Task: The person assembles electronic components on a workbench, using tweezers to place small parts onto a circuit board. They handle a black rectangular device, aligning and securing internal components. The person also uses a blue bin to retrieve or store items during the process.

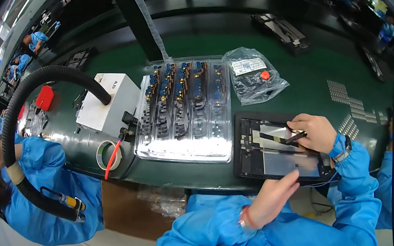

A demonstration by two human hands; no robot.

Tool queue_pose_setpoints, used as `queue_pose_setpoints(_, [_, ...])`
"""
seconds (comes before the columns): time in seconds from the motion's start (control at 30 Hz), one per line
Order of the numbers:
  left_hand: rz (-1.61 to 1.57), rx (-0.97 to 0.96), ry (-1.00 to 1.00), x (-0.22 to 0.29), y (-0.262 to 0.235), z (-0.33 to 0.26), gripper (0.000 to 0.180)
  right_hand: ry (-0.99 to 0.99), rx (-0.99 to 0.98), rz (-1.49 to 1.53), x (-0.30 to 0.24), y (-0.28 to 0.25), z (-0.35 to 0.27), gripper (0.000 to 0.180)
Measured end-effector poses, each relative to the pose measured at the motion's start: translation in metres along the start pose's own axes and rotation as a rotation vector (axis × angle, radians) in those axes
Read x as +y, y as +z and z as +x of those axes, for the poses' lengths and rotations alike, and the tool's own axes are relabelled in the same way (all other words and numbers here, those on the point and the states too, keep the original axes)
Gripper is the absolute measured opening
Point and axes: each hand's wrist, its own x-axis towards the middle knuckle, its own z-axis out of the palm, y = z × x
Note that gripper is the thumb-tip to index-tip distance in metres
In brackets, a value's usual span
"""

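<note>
An opened tablet [249,158] lies at the bench's front edge, its black frame, inner parts and silvery panels facing up. My right hand [314,132] is closed around black tweezers [299,136] above the tablet's right half. Beside their tips, a dark strip [271,138] runs across the silvery area. My left hand [274,200] hovers over the tablet's near edge with fingers stretched out and nothing in them. Whether its fingertips touch the panel, I cannot tell.
Left of the tablet stands a clear plastic tray [188,152] of small circuit parts. A plastic bag [256,83], tape roll [108,155], white box [111,101] with black hose [7,136] and metallic pieces [356,108] surround it. Co-workers sit left and right.
</note>
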Motion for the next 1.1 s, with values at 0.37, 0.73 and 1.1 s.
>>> queue_pose_setpoints(0.37, [1.159,-0.114,1.002,0.035,0.066,0.002,0.048,0.000,0.878,0.467,-0.039,-0.052,0.000,0.035])
queue_pose_setpoints(0.73, [2.032,0.366,1.593,0.027,0.056,0.002,0.066,-0.023,1.068,1.036,-0.063,-0.029,0.019,0.033])
queue_pose_setpoints(1.1, [2.003,0.339,1.596,0.025,0.050,0.004,0.062,0.015,1.034,1.056,-0.060,-0.024,0.027,0.032])
